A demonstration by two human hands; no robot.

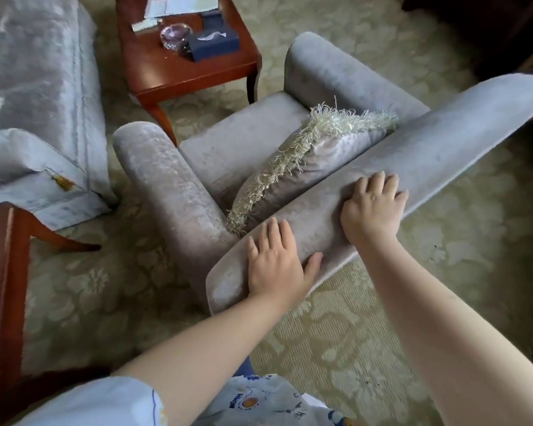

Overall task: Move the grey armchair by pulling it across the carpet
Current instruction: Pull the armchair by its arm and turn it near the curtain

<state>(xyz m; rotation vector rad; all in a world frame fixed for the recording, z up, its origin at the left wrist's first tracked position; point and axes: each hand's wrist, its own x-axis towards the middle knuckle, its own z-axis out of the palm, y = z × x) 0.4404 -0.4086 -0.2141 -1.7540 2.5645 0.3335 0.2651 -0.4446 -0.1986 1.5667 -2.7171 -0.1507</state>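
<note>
The grey armchair [443, 142] stands on the pale patterned carpet [336, 342], seen from behind and above, with its back's top edge running diagonally in front of me. A fringed cushion [305, 167] leans on the seat against the back. My left hand [274, 262] grips the top of the back near its left end, fingers over the top and thumb on the rear side. My right hand [373, 204] grips the same top edge further right, fingers curled on the fabric.
A wooden side table [173, 72] with a tissue box [213, 44] and a glass ashtray [174, 36] stands just beyond the chair's arms. A grey sofa [37, 87] is at the left, another wooden table [0, 272] at the near left. Dark furniture fills the top right.
</note>
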